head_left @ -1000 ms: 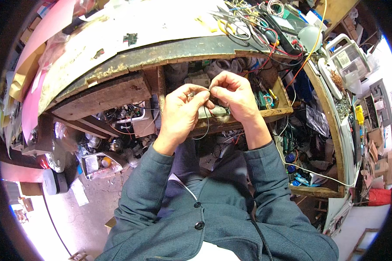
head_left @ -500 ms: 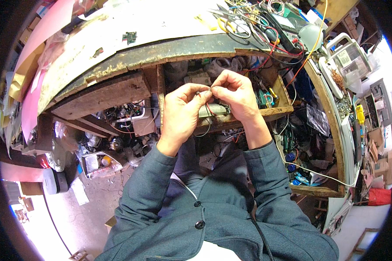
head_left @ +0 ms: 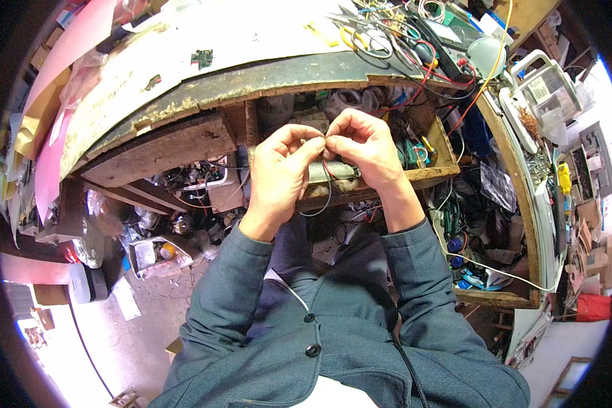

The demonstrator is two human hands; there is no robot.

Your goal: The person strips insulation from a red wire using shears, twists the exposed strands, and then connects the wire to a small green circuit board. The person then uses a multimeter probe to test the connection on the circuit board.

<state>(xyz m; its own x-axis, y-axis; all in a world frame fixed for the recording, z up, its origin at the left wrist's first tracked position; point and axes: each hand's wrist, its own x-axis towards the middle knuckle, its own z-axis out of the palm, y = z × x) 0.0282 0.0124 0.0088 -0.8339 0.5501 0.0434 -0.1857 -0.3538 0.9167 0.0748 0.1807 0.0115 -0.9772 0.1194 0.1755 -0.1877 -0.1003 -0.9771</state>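
My left hand (head_left: 282,173) and my right hand (head_left: 367,153) meet over an open wooden drawer (head_left: 440,168), their thumbs and index fingers pinched together at the end of a thin cable (head_left: 328,190). The cable's grey length hangs in a loop below my fingers, with a short red wire (head_left: 326,166) beside it. The very tips they grip are too small to make out. Behind the cable, a pale greyish object (head_left: 341,173) lies along the drawer's front, and small tools and parts (head_left: 418,153) crowd its right side.
A bench top (head_left: 251,41) carries a small circuit board (head_left: 201,58), scissors (head_left: 374,44) and a meter with leads (head_left: 442,47). A wooden compartment (head_left: 530,251) with cables stands at my right. Bins of scrap (head_left: 160,255) and litter lie low at left.
My fingertips shift slightly: my left thumb and fingers close in on my right, covering the small dark tip that showed earlier. The dangling cable moves a little.
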